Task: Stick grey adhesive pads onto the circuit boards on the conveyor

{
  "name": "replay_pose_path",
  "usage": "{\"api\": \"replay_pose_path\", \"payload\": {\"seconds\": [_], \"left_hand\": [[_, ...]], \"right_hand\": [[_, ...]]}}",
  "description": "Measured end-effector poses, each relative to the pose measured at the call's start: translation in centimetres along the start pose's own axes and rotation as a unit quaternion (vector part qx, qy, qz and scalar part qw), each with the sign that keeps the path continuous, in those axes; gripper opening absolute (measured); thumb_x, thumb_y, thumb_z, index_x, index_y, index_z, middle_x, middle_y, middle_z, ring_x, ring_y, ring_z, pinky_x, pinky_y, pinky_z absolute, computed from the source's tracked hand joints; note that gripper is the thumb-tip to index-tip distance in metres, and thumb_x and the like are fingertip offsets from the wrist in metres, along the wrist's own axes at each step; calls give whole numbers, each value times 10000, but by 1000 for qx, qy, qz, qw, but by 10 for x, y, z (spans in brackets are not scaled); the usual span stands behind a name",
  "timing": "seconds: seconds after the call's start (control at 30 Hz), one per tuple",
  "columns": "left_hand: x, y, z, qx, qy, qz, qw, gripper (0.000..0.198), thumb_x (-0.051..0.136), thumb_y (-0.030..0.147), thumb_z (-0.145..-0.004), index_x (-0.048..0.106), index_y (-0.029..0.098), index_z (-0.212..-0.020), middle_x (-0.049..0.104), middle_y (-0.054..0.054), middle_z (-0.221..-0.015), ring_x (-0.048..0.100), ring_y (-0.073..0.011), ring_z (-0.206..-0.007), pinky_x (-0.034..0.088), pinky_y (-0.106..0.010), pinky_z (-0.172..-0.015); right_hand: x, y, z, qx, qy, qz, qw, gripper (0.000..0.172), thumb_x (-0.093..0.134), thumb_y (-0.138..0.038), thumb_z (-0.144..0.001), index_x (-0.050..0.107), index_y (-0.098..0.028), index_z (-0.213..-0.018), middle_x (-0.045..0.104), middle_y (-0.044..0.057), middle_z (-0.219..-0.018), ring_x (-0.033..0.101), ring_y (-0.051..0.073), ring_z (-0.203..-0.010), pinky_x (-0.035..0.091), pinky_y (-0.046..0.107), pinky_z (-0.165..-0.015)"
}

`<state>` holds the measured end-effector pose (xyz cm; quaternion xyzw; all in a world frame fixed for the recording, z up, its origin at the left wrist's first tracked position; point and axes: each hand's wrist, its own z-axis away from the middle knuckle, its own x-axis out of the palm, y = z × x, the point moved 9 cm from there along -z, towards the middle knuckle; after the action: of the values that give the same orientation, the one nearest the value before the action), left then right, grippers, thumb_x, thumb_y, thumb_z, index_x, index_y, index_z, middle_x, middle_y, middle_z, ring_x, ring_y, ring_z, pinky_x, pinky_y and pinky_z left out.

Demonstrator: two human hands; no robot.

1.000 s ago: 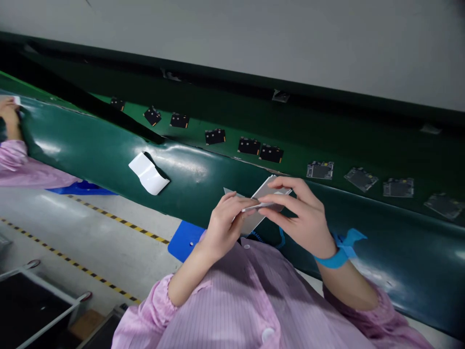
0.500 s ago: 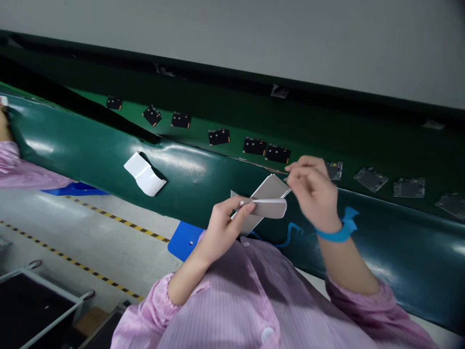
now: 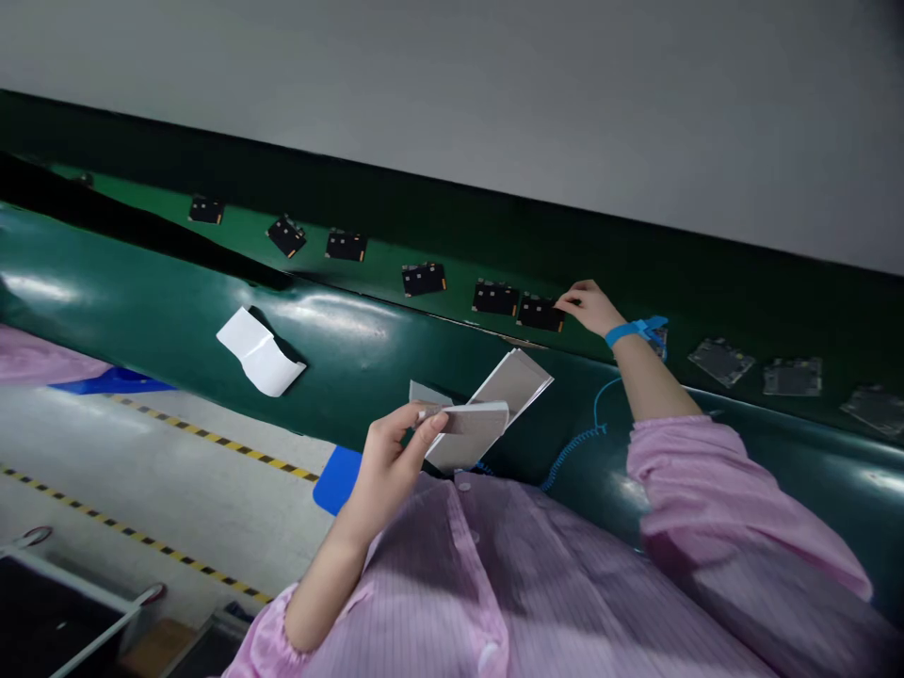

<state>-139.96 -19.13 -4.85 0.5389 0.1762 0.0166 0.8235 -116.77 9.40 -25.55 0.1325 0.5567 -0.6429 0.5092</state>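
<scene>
"What is held in the left hand (image 3: 392, 457)?"

"A pale folded sheet (image 3: 476, 420). It is pinched at its left end between thumb and fingers, and its free end is seen across a slanted stack of pale sheets (image 3: 521, 379) at the near side of the green bench (image 3: 360, 344)."

"And the right hand (image 3: 589, 308)?"

"It is stretched out to the green strip (image 3: 385, 256) behind the bench, with thumb and fingertips drawn narrowly together at the right end of a black board (image 3: 538, 313). Whether the board is gripped, or only touched, cannot be told."

"Where is that board placed?"

"Just beside another black board (image 3: 494, 298), at the right end of the black ones. Farther right, grey boards (image 3: 792, 377) are laid out."

"What is worn on the right wrist?"

"A blue strap (image 3: 636, 330), by which a grey board is partly hidden. Below it, a coiled blue cord (image 3: 573, 454) is seen."

"Anything farther left?"

"A curled white sheet (image 3: 261, 352) is left lying on the bench."
</scene>
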Motion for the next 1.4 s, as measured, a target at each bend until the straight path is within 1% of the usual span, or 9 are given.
{"api": "replay_pose_path", "payload": {"seconds": [0.2, 0.37, 0.5, 0.63, 0.8, 0.93, 1.17, 1.27, 1.4], "left_hand": [[5, -1, -5, -8, -17, 1, 1000, 314, 531, 392, -914, 674, 158, -762, 654, -27, -723, 549, -136, -680, 419, -222, -635], [9, 2, -7, -4, -20, 1, 1000, 327, 524, 381, -918, 627, 152, -710, 594, -7, -671, 498, -116, -634, 382, -219, -590], [16, 6, -7, 10, -45, 2, 999, 326, 513, 366, -926, 626, 151, -709, 587, -6, -664, 504, -113, -627, 388, -222, -594], [18, 12, -8, 33, -52, -1, 998, 321, 511, 350, -934, 629, 151, -711, 604, -10, -675, 508, -110, -622, 394, -224, -591], [24, 23, -6, 74, -79, 5, 994, 272, 508, 321, -940, 651, 154, -780, 647, -27, -726, 559, -118, -654, 430, -232, -634], [29, 25, -5, 85, -83, -10, 993, 250, 507, 290, -942, 639, 159, -775, 639, -15, -712, 547, -110, -647, 425, -227, -640], [24, 15, -5, 50, -56, -23, 997, 310, 501, 295, -940, 575, 160, -670, 571, 10, -637, 476, -98, -590, 385, -216, -574], [20, 10, -5, 30, -57, -22, 998, 280, 505, 296, -937, 598, 161, -710, 602, -1, -680, 497, -107, -622, 393, -221, -596], [15, 5, -4, 11, -56, -34, 998, 284, 505, 296, -931, 597, 159, -700, 601, -4, -676, 500, -113, -629, 389, -222, -602]], "right_hand": [[7, 16, -2, -18, 17, 7, 1000, 179, 655, -293, -783, 601, -188, -649, 517, 112, -994, 544, 279, -1031, 442, 456, -973], [-6, 15, 10, 40, 103, -51, 993, 263, 692, -318, -739, 588, -160, -921, 511, 135, -1076, 596, 251, -887, 532, 452, -780], [-27, -76, 61, -59, 165, -117, 978, 196, 597, -367, -831, 617, -187, -904, 547, 112, -1025, 589, 233, -890, 524, 409, -759], [-25, -202, 143, -236, 1, -209, 949, 205, 596, -401, -867, 646, -220, -784, 555, 76, -968, 572, 230, -958, 502, 400, -830], [-20, -252, 189, -257, -101, -213, 937, 145, 615, -367, -877, 680, -248, -825, 530, 61, -992, 549, 207, -957, 505, 373, -803], [-19, -249, 193, -258, -103, -186, 942, 182, 594, -353, -892, 667, -239, -770, 506, 65, -1017, 537, 201, -944, 507, 363, -784], [-35, -226, 181, -254, 4, -105, 961, 176, 562, -349, -896, 662, -238, -804, 516, 84, -1047, 554, 236, -977, 499, 406, -825], [-30, -167, 130, -212, 35, -78, 973, 185, 591, -384, -859, 674, -231, -798, 539, 86, -1044, 560, 256, -986, 501, 431, -828], [-18, -55, 49, -58, 87, -43, 994, 187, 639, -354, -789, 659, -190, -700, 548, 105, -921, 561, 285, -978, 481, 460, -879]]}}
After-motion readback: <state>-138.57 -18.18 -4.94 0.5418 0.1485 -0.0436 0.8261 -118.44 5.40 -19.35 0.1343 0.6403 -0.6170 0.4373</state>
